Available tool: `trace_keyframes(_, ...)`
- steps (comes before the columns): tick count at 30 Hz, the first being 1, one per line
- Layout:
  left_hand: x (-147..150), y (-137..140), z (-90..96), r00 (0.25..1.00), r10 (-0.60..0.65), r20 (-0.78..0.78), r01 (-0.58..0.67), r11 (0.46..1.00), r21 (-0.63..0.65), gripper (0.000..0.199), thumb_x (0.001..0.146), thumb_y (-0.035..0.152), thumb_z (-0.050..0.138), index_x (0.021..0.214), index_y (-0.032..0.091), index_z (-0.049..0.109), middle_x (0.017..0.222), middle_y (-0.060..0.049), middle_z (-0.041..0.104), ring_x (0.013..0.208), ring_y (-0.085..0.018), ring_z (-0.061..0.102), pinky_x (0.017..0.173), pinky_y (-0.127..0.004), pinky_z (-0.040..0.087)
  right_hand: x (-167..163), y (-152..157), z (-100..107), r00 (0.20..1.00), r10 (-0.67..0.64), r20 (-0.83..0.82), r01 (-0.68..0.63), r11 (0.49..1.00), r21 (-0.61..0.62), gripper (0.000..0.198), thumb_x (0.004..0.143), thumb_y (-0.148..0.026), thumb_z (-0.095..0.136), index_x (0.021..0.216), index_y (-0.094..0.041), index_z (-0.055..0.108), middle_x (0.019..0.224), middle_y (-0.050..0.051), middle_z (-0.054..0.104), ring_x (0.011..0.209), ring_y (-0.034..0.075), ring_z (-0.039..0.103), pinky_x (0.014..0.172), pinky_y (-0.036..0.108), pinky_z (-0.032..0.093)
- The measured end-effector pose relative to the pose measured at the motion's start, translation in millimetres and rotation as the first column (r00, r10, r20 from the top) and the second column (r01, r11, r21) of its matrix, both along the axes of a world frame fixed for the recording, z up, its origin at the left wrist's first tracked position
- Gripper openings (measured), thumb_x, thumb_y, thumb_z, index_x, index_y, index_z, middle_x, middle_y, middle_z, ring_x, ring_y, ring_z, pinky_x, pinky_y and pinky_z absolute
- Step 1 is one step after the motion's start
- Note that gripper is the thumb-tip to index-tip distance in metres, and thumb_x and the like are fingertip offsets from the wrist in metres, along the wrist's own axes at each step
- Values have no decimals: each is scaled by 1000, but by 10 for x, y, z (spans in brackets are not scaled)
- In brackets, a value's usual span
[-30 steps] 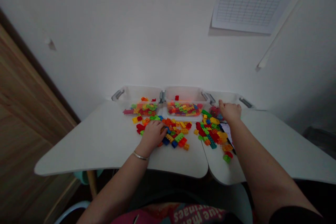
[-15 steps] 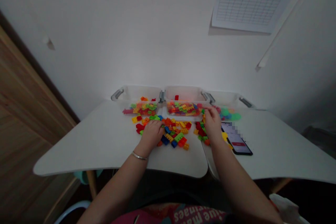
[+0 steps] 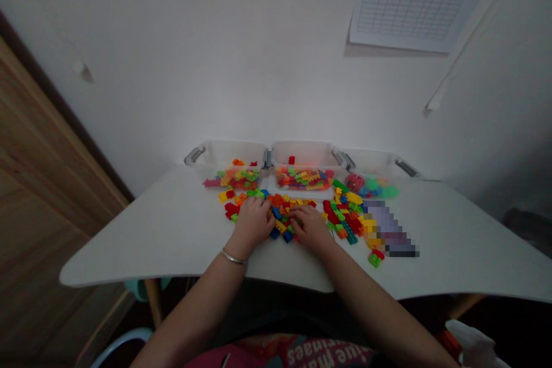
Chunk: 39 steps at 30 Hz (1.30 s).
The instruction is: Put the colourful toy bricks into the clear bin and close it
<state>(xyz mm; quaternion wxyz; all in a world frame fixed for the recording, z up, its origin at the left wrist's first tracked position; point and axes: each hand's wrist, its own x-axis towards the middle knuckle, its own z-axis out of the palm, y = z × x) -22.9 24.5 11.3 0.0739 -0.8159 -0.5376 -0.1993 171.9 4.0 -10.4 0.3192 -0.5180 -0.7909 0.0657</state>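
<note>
A loose pile of colourful toy building bricks point(image 3: 283, 226) lies on the white table. At its left side my left hand point(image 3: 254, 219), with a silver bracelet at the wrist, is closed with its fingers bent down over the bricks; whatever they hold is hidden. My right hand point(image 3: 313, 229) reaches into the pile's right side, its fingers bent but apart, with no brick visible in them. A second heap of bricks point(image 3: 345, 215) lies to the right of that hand.
Behind the pile stand three clear boxes of toy pieces: a left box point(image 3: 233, 152), a middle box point(image 3: 302, 152) and a right box point(image 3: 374, 161). A blurred phone point(image 3: 390, 230) lies right of the second heap, near a small red-and-green brick pair point(image 3: 376, 258).
My right hand has moved left and nearer, from the front of the middle and right boxes to the central pile, uncovering the second heap. My left hand stays nearly in place.
</note>
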Motion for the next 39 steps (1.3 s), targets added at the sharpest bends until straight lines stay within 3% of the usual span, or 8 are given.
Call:
trace_keyframes(10,2,-20,5,1000,-5,-13,5,1000,9,17,85,29,58,96,19,67,96,-11,68,100,-31,57,91,-46,44,6,8,14,995,22,-101,-9,992,127,22,89,-18,52,91,-22,73,99,8,73,96,23,64,90,42,52)
trace_keyframes(22,63,-22,144,988,87,-124,-92,995,-38,17,87,31,58,92,19,70,86,-11,73,94,-32,62,81,-44,44,15,3,36,990,66,-126,-45,986,161,22,89,-18,50,89,-21,72,96,9,73,96,24,63,92,44,50)
trace_keyframes(27,29,-21,169,993,92,-70,-95,995,-36,22,88,28,59,106,19,68,94,-10,74,96,-31,64,81,-42,46,22,7,24,988,56,-147,-33,987,155,22,89,-18,50,89,-22,71,95,8,73,96,24,63,92,44,50)
trace_keyframes(31,39,6,175,991,-23,130,34,996,-88,30,87,25,62,117,20,63,107,-9,72,102,-27,65,88,-39,48,25,-4,31,987,38,-158,-16,990,139,23,89,-19,50,99,-21,70,100,10,72,99,26,63,92,46,51)
trace_keyframes(35,76,20,154,919,-196,343,256,956,-140,30,87,20,62,117,21,61,108,-6,71,100,-22,66,89,-35,51,24,-18,43,986,39,-163,-18,991,132,29,89,-21,54,114,-23,67,110,9,71,105,26,63,94,46,50)
trace_keyframes(39,101,6,145,878,-287,382,373,912,-171,19,86,21,63,105,21,63,105,-6,71,97,-21,66,87,-35,52,29,-28,51,982,88,-166,-73,993,93,28,88,-21,57,114,-25,68,111,8,72,105,24,64,95,44,51)
